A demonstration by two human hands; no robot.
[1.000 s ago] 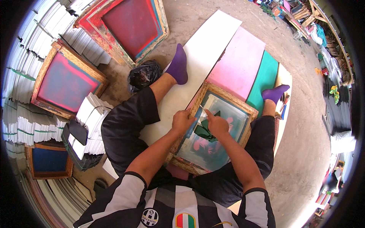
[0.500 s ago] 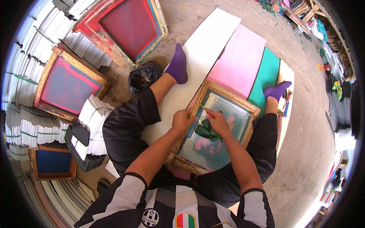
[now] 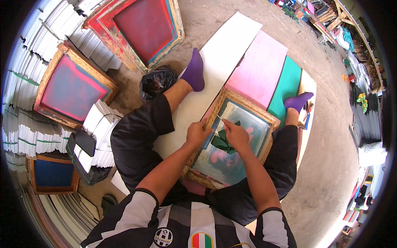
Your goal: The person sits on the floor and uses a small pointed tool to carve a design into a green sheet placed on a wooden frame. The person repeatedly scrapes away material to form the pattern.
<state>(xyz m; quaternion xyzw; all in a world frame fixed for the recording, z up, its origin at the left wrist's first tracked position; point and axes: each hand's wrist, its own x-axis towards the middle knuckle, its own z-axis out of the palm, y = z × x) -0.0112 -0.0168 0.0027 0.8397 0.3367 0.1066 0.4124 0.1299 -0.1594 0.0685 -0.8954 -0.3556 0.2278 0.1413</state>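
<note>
Across my lap, slightly tilted, lies a wooden-framed printing screen [image 3: 271, 120] with bluish mesh and a pale pink pattern. My left hand [image 3: 199, 132] is closed around its left rail. Over the mesh, my right hand [image 3: 235, 134] is closed on a thin pale stick [image 3: 220, 118], whose tip points toward the upper left rail. Just beside and partly under the right hand is a dark green, glossy patch [image 3: 221, 142] on the mesh. Whether it is thick ink or a crumpled scrap, I cannot tell.
White [image 3: 221, 49], pink [image 3: 258, 68] and green sheets [image 3: 285, 82] lie beneath my feet. A black bag [image 3: 156, 84] sits left of my foot. More framed screens [image 3: 72, 91] and paper stacks [image 3: 31, 132] stand at left. Small hand tools [image 3: 308, 112] lie beside my right foot.
The view has shifted slightly. My right hand and the stick have barely moved over the mesh, and my left hand keeps its hold on the frame.
</note>
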